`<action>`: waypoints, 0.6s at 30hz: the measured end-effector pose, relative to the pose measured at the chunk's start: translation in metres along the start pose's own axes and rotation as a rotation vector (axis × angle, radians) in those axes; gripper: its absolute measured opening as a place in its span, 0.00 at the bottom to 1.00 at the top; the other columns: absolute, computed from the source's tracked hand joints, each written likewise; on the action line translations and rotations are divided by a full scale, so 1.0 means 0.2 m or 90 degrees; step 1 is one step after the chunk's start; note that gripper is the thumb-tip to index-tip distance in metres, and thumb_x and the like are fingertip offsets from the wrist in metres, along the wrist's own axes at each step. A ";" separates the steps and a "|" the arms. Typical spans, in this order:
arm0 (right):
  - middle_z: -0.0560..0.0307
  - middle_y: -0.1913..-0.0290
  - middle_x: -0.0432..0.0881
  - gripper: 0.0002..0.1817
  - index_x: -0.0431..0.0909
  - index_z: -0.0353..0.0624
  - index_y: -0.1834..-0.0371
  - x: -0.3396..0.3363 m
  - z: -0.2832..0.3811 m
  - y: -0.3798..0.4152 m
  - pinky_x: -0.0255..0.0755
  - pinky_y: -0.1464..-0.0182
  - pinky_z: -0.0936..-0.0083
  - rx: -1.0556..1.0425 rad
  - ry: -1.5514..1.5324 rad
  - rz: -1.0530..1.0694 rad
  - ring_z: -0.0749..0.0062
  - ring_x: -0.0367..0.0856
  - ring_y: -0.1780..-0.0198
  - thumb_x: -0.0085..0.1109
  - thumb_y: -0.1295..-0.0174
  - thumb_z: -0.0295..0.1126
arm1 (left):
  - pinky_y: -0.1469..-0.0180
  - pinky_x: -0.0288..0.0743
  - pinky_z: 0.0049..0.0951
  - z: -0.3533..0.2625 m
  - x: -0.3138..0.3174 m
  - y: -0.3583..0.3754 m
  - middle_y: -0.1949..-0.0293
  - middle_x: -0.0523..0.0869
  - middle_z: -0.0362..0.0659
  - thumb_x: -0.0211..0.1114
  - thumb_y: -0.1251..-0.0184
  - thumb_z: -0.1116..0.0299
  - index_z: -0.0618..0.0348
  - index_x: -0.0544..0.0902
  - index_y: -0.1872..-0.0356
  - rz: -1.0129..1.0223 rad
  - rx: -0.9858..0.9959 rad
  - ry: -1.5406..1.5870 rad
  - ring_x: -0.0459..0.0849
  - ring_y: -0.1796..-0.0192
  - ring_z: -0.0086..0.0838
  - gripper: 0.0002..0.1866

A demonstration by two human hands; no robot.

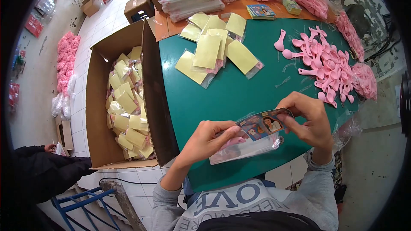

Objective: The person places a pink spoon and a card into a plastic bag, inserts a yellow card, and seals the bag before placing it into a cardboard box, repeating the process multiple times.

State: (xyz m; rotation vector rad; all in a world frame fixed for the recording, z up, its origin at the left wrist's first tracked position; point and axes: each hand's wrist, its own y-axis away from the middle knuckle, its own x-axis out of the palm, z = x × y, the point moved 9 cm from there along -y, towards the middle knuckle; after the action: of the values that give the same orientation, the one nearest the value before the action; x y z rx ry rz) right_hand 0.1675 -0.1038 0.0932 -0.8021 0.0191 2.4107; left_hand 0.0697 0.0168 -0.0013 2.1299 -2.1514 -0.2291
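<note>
And here's the card (261,127), held up between both hands with the counter (192,107) beneath it! The right hand (307,122) has its fingers pinched on the card's right end; the left hand (207,143) has its fingers closed at the card's left end, thumb over a pink spoon (233,141), though whether they nip the clear film (250,115) too, I cannot tell. Danger here: squeeze too hard from both ends and the card could bow or crease; slacken that left thumb and the spoon might slip onto the bags (252,150) just below the card. Clinging film could snag the card's edge, too. Look at the pose: wrists angled in toward the card, right hand arched over its end, left hand set lower, thumb stretched forward
</note>
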 end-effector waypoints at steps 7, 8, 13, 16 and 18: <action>0.54 0.74 0.75 0.08 0.70 0.37 0.70 0.12 0.00 -0.01 0.70 0.74 0.76 -0.016 0.077 0.181 0.70 0.77 0.76 0.62 0.47 0.20 | 0.74 0.71 0.21 0.00 -0.02 -0.01 0.77 0.84 0.44 0.57 0.30 0.65 0.65 0.83 0.57 -0.008 0.017 -0.011 0.76 0.75 0.14 0.14; 0.53 0.75 0.75 0.09 0.69 0.37 0.71 0.13 0.00 -0.01 0.70 0.74 0.75 -0.030 0.101 0.209 0.68 0.77 0.76 0.62 0.47 0.21 | 0.73 0.71 0.21 0.00 -0.01 -0.02 0.76 0.85 0.44 0.57 0.31 0.65 0.65 0.83 0.57 0.006 0.038 -0.031 0.76 0.75 0.15 0.13; 0.52 0.76 0.74 0.13 0.68 0.38 0.71 0.24 -0.02 -0.01 0.68 0.71 0.68 0.010 0.072 0.300 0.58 0.76 0.74 0.65 0.47 0.29 | 0.68 0.74 0.24 -0.09 0.06 -0.03 0.70 0.87 0.48 0.58 0.32 0.65 0.63 0.80 0.50 0.087 0.102 -0.100 0.82 0.74 0.26 0.15; 0.53 0.75 0.75 0.15 0.68 0.38 0.70 0.33 -0.04 0.01 0.69 0.69 0.67 -0.024 0.132 0.295 0.54 0.76 0.72 0.65 0.46 0.34 | 0.66 0.75 0.29 -0.07 0.10 -0.03 0.69 0.87 0.49 0.59 0.33 0.65 0.60 0.71 0.39 0.068 0.112 -0.108 0.84 0.71 0.37 0.23; 0.54 0.74 0.76 0.14 0.70 0.38 0.69 0.32 -0.05 0.01 0.70 0.68 0.67 -0.018 0.209 0.259 0.54 0.76 0.71 0.65 0.46 0.34 | 0.66 0.75 0.31 -0.06 0.11 -0.02 0.69 0.86 0.50 0.61 0.35 0.61 0.57 0.60 0.32 0.038 0.080 -0.170 0.85 0.71 0.38 0.33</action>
State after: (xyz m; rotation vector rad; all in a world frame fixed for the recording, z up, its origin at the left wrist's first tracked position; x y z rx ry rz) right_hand 0.1299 -0.0733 0.0495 -1.3064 0.3041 2.6218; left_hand 0.0747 -0.0051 0.0085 2.2079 -2.4315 -0.4029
